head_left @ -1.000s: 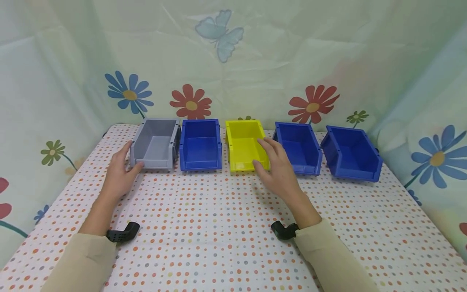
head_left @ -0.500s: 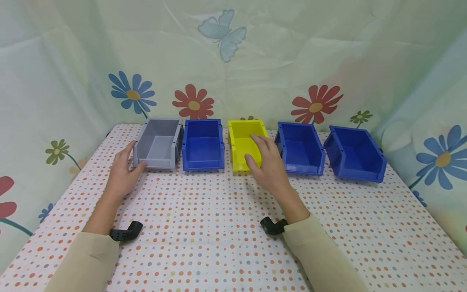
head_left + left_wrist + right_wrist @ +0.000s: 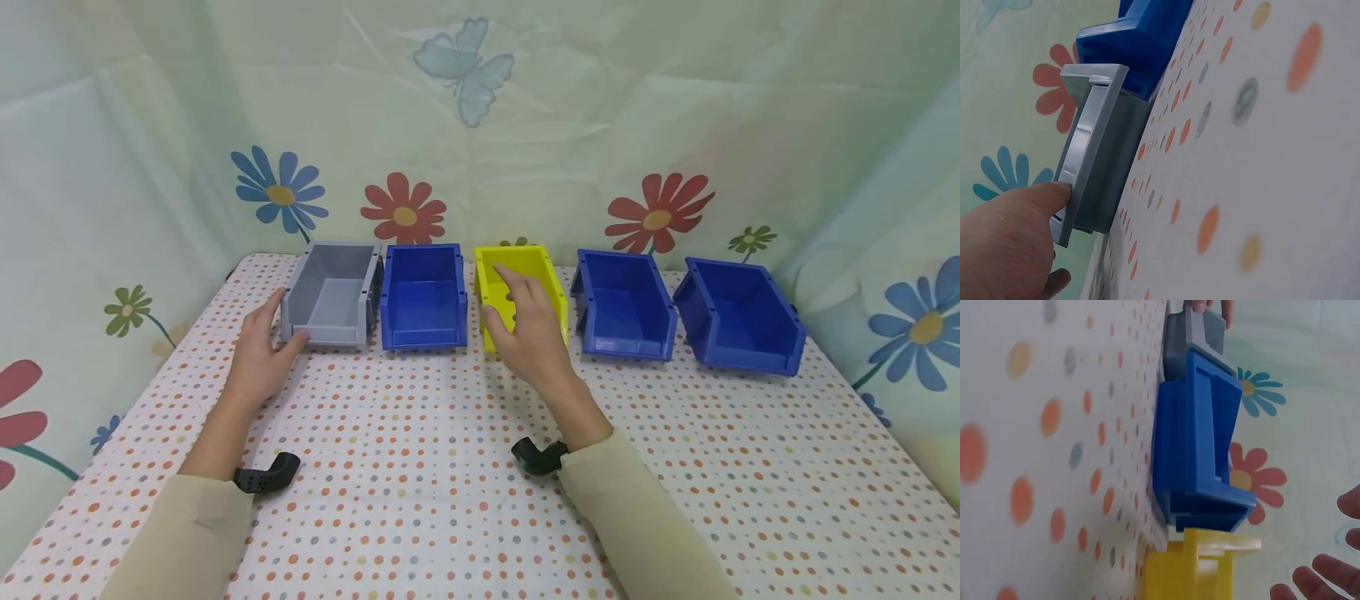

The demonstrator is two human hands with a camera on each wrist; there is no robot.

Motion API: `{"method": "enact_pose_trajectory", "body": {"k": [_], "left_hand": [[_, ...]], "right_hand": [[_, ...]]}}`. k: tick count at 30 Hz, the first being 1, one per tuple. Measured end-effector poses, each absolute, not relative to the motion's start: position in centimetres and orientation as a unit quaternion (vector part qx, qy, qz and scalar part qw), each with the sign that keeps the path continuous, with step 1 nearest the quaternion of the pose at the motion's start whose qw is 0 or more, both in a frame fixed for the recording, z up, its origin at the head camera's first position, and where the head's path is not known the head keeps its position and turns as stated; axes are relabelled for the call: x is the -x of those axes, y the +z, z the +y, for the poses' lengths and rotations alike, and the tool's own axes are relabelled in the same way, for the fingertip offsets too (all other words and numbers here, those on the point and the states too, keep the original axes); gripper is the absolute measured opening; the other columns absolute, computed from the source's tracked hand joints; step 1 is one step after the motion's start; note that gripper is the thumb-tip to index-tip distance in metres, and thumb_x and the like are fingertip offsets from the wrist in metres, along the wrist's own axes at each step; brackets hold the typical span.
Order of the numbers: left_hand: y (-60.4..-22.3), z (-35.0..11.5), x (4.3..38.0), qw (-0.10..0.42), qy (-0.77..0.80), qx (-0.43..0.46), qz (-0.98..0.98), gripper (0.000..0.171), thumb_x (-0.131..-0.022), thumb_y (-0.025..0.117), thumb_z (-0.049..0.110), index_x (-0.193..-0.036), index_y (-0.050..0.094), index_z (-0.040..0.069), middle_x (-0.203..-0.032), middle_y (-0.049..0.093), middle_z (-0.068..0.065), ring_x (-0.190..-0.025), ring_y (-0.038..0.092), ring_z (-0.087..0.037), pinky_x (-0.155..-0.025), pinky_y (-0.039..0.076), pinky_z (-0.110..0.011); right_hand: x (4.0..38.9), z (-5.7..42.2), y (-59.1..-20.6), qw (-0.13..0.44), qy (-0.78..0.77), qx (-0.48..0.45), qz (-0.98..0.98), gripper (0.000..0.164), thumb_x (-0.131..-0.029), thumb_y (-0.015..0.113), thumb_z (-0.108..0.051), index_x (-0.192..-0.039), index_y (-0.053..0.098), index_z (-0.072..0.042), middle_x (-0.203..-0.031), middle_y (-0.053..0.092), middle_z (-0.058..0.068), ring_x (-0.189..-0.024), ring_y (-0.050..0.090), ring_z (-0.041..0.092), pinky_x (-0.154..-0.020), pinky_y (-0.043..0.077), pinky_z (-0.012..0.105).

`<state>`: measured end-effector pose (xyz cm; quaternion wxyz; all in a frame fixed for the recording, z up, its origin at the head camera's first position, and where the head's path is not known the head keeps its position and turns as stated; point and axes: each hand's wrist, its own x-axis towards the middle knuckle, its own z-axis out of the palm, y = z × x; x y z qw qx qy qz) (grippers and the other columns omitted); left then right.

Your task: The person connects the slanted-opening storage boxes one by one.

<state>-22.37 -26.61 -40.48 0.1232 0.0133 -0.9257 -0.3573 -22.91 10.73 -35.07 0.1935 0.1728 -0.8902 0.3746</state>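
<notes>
My left hand is at the near left corner of a grey storage bin, gripping it. The thumb lies on the bin's front rim in the left wrist view, and the fingers run along its outer left side. My right hand hangs over the front of a yellow storage bin, fingers spread and holding nothing. It hides part of that bin in the head view. In the right wrist view, its fingertips show at the lower right, apart from the yellow bin.
A blue bin stands between the grey and yellow ones. Two more blue bins, a middle-right one and a far-right one, stand turned at an angle. A dotted cloth covers the table; a flowered curtain hangs behind.
My right hand has moved left, from the yellow bin's right edge to over its front. The left hand stays at the grey bin. The whole head view has shifted slightly.
</notes>
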Motion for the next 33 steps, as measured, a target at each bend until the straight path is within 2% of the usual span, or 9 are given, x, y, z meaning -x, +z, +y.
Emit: {"method": "enact_pose_trajectory", "body": {"k": [7, 14, 17, 21, 27, 33], "left_hand": [[-40.5, -26.7, 22.3, 0.13, -0.353, -0.019, -0.926, 0.077, -0.105, 0.059, 0.025, -0.168, 0.014, 0.016, -0.166, 0.02, -0.031, -0.151, 0.024, -0.055, -0.119, 0.025, -0.073], [-40.4, -26.5, 22.3, 0.128, -0.36, -0.024, -0.924, 0.078, -0.105, 0.06, 0.025, -0.168, 0.015, 0.018, -0.167, 0.019, -0.03, -0.152, 0.024, -0.054, -0.119, 0.026, -0.073], [-40.5, -26.4, 22.4, 0.126, -0.356, -0.029, -0.925, 0.078, -0.105, 0.06, 0.026, -0.168, 0.015, 0.019, -0.167, 0.018, -0.03, -0.151, 0.025, -0.054, -0.118, 0.027, -0.073], [-40.5, -26.4, 22.4, 0.125, -0.355, -0.03, -0.926, 0.077, -0.105, 0.059, 0.027, -0.168, 0.014, 0.019, -0.167, 0.018, -0.03, -0.151, 0.025, -0.055, -0.118, 0.027, -0.074], [-40.4, -26.5, 22.2, 0.125, -0.357, -0.029, -0.925, 0.077, -0.106, 0.058, 0.027, -0.168, 0.014, 0.019, -0.167, 0.018, -0.031, -0.15, 0.025, -0.056, -0.117, 0.027, -0.075], [-40.7, -26.5, 22.4, 0.126, -0.357, -0.029, -0.925, 0.078, -0.105, 0.059, 0.027, -0.168, 0.014, 0.02, -0.167, 0.019, -0.03, -0.151, 0.025, -0.055, -0.118, 0.026, -0.074]], "right_hand": [[23.1, 8.7, -34.8, 0.169, 0.389, -0.174, -0.889, 0.06, -0.102, 0.058, -0.021, -0.159, 0.04, -0.016, -0.145, 0.052, 0.017, -0.119, 0.059, 0.036, -0.098, 0.057, 0.046], [23.2, 7.1, -34.7, 0.141, 0.379, -0.164, -0.9, 0.066, -0.102, 0.06, -0.022, -0.162, 0.033, -0.019, -0.145, 0.049, 0.016, -0.11, 0.058, 0.033, -0.093, 0.057, 0.045], [23.3, 6.5, -34.6, 0.117, 0.366, -0.151, -0.911, 0.07, -0.102, 0.061, -0.023, -0.164, 0.029, -0.02, -0.151, 0.045, 0.018, -0.12, 0.058, 0.035, -0.103, 0.056, 0.048], [23.3, 5.8, -34.7, 0.08, 0.342, -0.13, -0.927, 0.072, -0.103, 0.061, -0.026, -0.165, 0.025, -0.022, -0.16, 0.037, 0.018, -0.138, 0.051, 0.037, -0.115, 0.047, 0.053], [23.4, 5.2, -34.6, 0.041, 0.338, -0.13, -0.931, 0.071, -0.103, 0.059, -0.029, -0.165, 0.025, -0.02, -0.167, 0.026, 0.018, -0.147, 0.043, 0.039, -0.118, 0.042, 0.056], [24.1, 4.3, -34.8, 0.028, 0.331, -0.11, -0.937, 0.066, -0.103, 0.058, -0.029, -0.163, 0.033, -0.015, -0.17, 0.021, 0.018, -0.149, 0.041, 0.04, -0.118, 0.041, 0.058]]}}
